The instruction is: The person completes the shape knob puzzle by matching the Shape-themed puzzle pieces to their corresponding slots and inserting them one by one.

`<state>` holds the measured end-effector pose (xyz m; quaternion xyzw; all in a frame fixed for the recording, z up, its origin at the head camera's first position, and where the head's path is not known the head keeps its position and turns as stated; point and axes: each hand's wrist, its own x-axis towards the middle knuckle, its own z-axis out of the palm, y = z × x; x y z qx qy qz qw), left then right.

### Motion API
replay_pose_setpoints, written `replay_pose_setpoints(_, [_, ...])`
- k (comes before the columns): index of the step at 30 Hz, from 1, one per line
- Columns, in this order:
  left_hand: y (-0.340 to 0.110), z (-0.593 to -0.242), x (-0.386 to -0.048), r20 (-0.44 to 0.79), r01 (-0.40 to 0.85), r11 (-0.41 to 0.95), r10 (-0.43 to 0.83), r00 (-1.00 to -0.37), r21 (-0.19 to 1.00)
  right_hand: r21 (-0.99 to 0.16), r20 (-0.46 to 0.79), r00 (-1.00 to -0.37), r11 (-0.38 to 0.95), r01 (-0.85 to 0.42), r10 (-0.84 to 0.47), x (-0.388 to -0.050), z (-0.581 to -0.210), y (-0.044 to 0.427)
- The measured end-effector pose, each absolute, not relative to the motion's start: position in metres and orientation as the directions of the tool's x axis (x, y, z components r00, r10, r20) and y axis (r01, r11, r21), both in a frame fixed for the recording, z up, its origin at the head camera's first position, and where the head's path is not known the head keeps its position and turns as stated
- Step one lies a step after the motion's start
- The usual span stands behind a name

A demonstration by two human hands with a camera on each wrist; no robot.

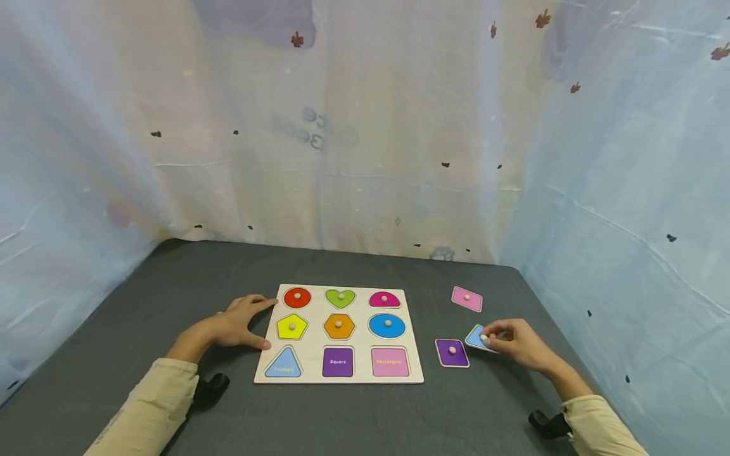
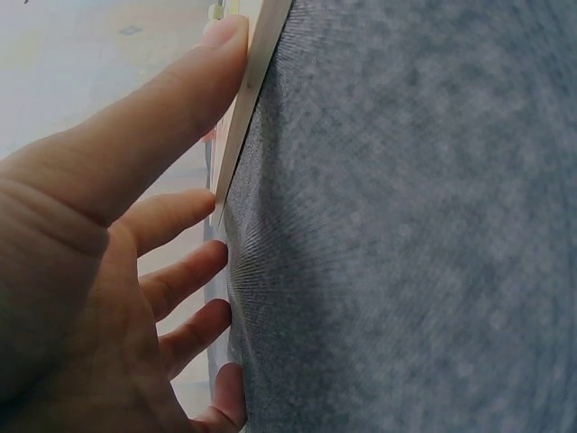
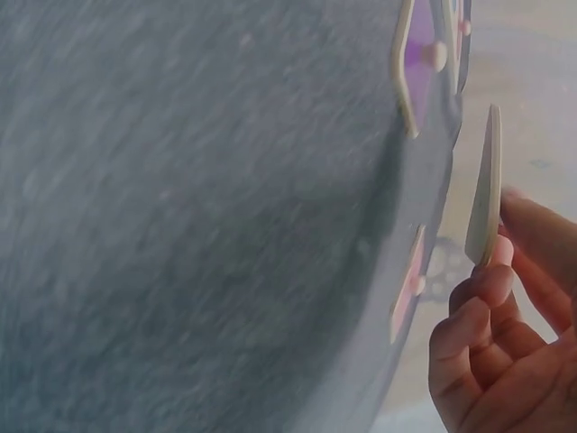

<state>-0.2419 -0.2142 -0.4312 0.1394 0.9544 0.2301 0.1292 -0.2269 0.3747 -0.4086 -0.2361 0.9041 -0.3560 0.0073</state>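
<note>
My left hand touches the left edge of a wooden shape puzzle board, thumb and fingers spread; the left wrist view shows the thumb against the board's edge. On the board's bottom row are printed recesses for triangle, square and rectangle. With my right hand I pinch a blue triangle piece by its knob, tilted above the table. In the right wrist view the triangle piece appears edge-on, clear of the cloth. Just left of it lies a purple square piece; behind it, a pink rectangle piece.
Knobbed pieces sit in the board's upper two rows, among them a red circle, a yellow pentagon and a blue oval. A dark grey cloth covers the table. Pale plastic sheeting hangs behind and at both sides.
</note>
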Motion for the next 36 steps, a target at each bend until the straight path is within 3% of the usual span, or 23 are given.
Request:
replay_pose_setpoints(23, [-0.215, -0.432, -0.243, -0.188, 0.208, 0.861, 0.325, -0.927, 0.465, -0.666, 0.215, -0.822, 0.537, -0.519, -0.527, -0.227, -0.396, 0.322])
replay_pose_setpoints(36, [-0.214, -0.430, -0.242, -0.182, 0.216, 0.856, 0.334, -0.925, 0.469, -0.698, 0.135, -0.827, 0.540, -0.470, -0.546, -0.226, -0.397, 0.295])
